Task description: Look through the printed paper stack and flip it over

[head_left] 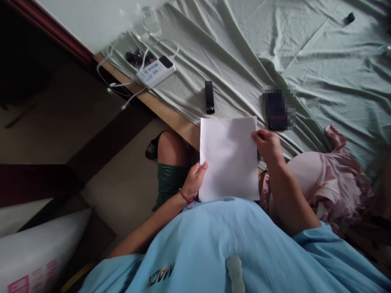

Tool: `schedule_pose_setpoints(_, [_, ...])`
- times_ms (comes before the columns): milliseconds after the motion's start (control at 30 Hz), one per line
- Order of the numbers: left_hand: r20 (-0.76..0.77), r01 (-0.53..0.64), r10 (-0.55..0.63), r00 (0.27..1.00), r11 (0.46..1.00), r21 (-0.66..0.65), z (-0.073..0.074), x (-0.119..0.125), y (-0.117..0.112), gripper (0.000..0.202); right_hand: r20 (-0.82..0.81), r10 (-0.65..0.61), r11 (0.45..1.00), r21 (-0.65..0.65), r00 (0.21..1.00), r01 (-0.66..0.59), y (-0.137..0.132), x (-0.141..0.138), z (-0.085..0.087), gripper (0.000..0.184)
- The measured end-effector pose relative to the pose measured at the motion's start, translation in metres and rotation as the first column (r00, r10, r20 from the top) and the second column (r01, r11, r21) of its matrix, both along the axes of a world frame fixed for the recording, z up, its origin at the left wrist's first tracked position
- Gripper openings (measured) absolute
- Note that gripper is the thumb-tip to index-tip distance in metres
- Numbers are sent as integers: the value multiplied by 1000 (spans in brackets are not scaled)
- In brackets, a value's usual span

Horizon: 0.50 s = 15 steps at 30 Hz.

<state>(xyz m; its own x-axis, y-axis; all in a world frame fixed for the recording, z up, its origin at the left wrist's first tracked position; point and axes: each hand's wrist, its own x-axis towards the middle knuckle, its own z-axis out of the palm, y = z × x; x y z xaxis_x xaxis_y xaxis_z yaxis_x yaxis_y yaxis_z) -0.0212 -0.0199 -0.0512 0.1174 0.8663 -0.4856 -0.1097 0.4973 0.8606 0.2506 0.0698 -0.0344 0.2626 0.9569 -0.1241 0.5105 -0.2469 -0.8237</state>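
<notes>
A blank white sheet of paper (229,158), perhaps more than one layer, is held upright in front of my blue shirt. My left hand (195,179) grips its left edge, thumb on the near face and fingers hidden behind. Higher up, my right hand (269,145) pinches the right edge near the top corner. Just beyond the paper's top edge, a black stapler (209,97) lies on the green bedsheet (238,81). To the right of it rests a dark phone (276,110), partly blurred out.
A white power strip (157,72) with cables sits near the bed's wooden edge (174,116). Pink cloth (339,183) is bunched at the right. A white sack (42,252) stands at the lower left. A small black object (350,18) lies at the far right.
</notes>
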Motion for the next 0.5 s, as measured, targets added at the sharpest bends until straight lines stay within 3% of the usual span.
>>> schedule_pose_setpoints(100, [-38, -59, 61, 997, 996, 60, -2, -4, 6, 55, -110, 1, 1000, -15, 994, -3, -2, -1, -3, 27])
schedule_pose_setpoints(200, [-123, -21, 34, 992, 994, 107, -5, -6, 5, 55, -173, 6, 999, -36, 985, -12, -4, 0, -3, 29])
schedule_pose_setpoints(367, [-290, 98, -66, 955, 991, 95, -6, -3, -4, 64, -91, 43, 997, -65, 995, -49, -7, 4, 1, 33])
schedule_pose_setpoints(500, [-268, 57, -31, 963, 994, 90, -4, -1, -2, 62, -30, 42, 998, -42, 999, -44, -5, 3, 2, 36])
